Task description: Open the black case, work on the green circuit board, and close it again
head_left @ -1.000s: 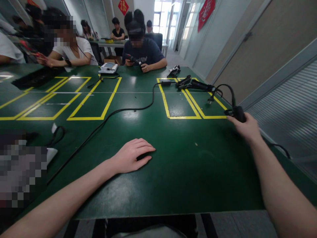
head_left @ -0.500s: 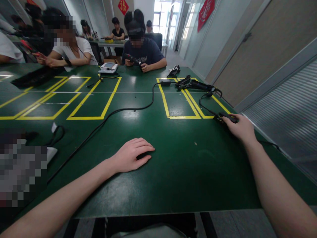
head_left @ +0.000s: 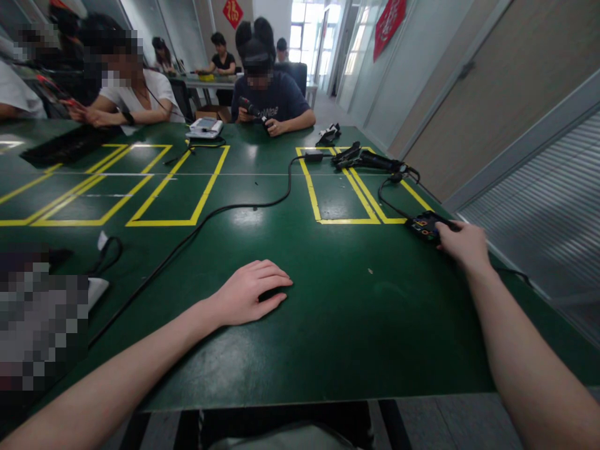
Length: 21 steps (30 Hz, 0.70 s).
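My left hand rests palm down on the green table, its fingers stretched out and nothing in them. Over at the right, my right hand grips the near right side of a flat black device with small orange and coloured marks on its face. Fingers and thumb cover part of that device, and its exact kind does not show. A black cable runs from its far side toward a long black tool lying over the yellow tape.
Yellow tape outlines mark the table. A long black cord with an inline box crosses it. Across the table, a person in a dark shirt holds a black tool. A white device stands near another seated person.
My right hand has shifted slightly right and toward me, and more of the black device's marked face shows now. The left hand has stayed in place.
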Available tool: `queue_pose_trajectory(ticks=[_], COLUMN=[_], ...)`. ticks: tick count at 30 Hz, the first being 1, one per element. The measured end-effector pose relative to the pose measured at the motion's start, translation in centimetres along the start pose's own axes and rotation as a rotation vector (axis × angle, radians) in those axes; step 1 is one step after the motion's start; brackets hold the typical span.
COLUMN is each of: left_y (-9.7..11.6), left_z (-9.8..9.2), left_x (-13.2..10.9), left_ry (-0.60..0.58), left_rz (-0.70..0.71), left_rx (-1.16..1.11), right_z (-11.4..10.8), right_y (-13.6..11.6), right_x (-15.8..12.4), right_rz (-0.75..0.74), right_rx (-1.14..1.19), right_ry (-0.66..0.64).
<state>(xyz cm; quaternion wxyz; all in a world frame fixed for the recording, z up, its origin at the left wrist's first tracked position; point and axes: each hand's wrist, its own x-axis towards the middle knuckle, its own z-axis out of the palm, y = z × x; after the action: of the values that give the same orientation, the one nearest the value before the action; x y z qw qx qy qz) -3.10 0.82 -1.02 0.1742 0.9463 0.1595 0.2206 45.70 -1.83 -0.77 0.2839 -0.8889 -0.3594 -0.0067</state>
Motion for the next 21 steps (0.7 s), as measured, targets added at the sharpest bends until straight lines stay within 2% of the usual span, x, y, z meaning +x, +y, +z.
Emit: queue_pose_trajectory(ticks=[3,8,21], left_y=[0.0,0.0,0.1], left_z=[-0.1,-0.1,-0.1], left_x=[0.1,0.0,0.0], left_ry=[-0.006,-0.002,0.005], left_rz=[-0.007,-0.004,0.001], left_rx=[0.0,-0.003,0.001], right_z=[-0.2,-0.5,-1.0], right_y=[-0.7,-1.4,-0.8], right_x=[-0.3,-0.7,-0.6], right_rz=[0.155,0.194,-0.104], right_rx=[0.021,0.036,0.072], right_ry=[-0.043,-0.056,0.08])
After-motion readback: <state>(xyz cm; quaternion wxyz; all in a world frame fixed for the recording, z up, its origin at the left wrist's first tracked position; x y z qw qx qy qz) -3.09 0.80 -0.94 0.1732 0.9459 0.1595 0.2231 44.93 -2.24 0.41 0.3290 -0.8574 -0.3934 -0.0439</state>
